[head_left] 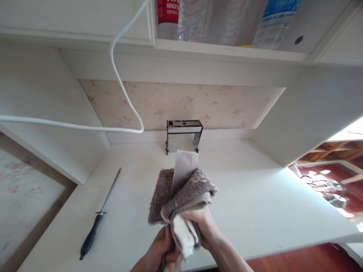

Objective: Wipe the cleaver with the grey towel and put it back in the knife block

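Note:
My left hand (159,251) is closed round the dark handle of a cleaver low in the view. Its wide pale blade (185,166) points up and away from me. My right hand (204,226) grips a grey-brown towel (181,196) that is folded round the lower part of the blade on both sides. A metal knife block (183,135) stands empty just beyond the blade tip, against the floral back wall. A honing steel (99,216) with a black handle lies on the white desk (255,211) to the left.
A white cable (119,75) loops down from the top and runs off to the left. Plastic water bottles (195,19) stand on the shelf above. White side panels close in the desk on both sides. Red-brown floor (306,258) shows at the lower right.

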{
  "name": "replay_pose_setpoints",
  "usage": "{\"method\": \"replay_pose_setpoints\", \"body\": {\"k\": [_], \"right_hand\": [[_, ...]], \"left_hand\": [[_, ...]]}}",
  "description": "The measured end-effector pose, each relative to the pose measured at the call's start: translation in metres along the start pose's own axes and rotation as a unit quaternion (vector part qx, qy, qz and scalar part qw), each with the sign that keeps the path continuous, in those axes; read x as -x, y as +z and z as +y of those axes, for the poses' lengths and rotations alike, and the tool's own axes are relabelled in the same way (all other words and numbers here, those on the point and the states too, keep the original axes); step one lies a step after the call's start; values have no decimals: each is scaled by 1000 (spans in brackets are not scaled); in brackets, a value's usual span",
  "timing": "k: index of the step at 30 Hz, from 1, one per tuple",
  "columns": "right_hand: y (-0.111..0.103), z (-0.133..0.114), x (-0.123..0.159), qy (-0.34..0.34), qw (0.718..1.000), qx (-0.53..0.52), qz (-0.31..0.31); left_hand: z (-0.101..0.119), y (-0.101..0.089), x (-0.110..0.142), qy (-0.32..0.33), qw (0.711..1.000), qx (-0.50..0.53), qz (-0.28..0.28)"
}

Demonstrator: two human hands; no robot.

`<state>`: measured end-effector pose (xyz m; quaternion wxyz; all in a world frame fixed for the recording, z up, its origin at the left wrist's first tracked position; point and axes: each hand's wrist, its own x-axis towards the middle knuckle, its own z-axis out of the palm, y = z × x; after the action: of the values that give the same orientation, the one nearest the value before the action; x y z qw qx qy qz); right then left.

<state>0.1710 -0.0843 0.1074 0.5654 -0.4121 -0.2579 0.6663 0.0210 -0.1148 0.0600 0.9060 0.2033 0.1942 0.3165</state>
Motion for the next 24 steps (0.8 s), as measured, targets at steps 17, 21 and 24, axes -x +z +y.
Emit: {"method": "replay_pose_setpoints", "body": {"k": [17, 21, 24], "right_hand": [[-13, -13, -24, -36, 995, 12, 95], [-22, -27, -42, -35, 989, -17, 141], [-29, -45, -58, -51, 982, -52, 173]], "left_hand": [[24, 9, 9, -95, 975, -120, 164], [23, -3, 15, -107, 971, -175, 121], [22, -12, 25, -98, 966, -206, 122]]}}
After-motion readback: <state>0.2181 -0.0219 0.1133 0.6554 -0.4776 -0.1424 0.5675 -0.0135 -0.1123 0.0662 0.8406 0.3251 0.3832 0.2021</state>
